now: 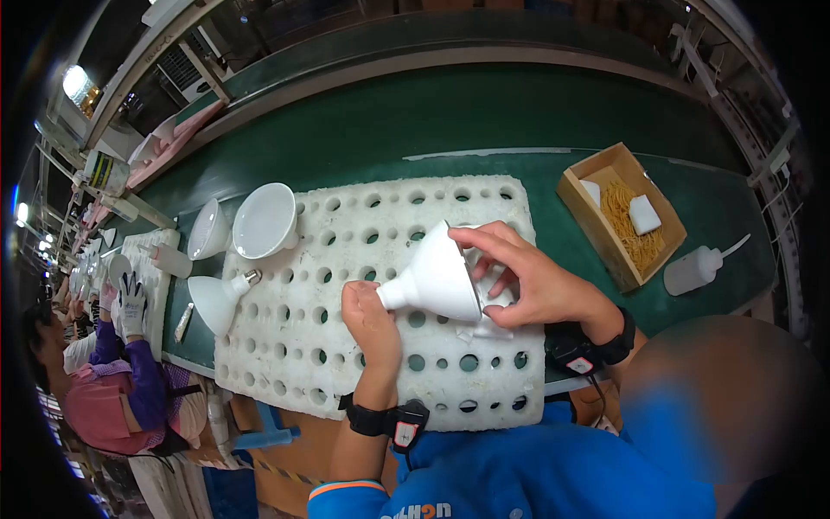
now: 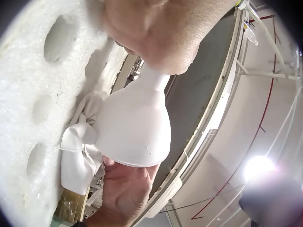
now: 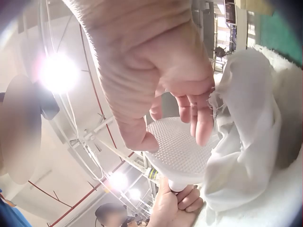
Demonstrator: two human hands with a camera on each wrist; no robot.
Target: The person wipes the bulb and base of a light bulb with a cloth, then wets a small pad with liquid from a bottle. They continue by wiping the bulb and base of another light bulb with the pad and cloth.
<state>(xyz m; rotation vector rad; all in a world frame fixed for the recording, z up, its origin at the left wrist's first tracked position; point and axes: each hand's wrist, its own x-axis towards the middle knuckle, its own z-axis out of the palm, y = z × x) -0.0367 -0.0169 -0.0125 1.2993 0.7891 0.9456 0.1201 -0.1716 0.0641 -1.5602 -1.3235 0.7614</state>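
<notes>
A white reflector lamp bulb lies on its side in the air above a white foam board. My left hand grips its narrow neck end, hiding the base. Across the wide end, my right hand holds the rim, thumb on one side and fingertips on the other. The right wrist view shows the textured lens under that hand. A crumpled white cloth lies on the board beside the right hand, below the bulb.
Left on the board and bench are more bulbs, one with a metal screw base. A cardboard-coloured box of tan strands and a nozzle bottle stand right. Another person works at far left.
</notes>
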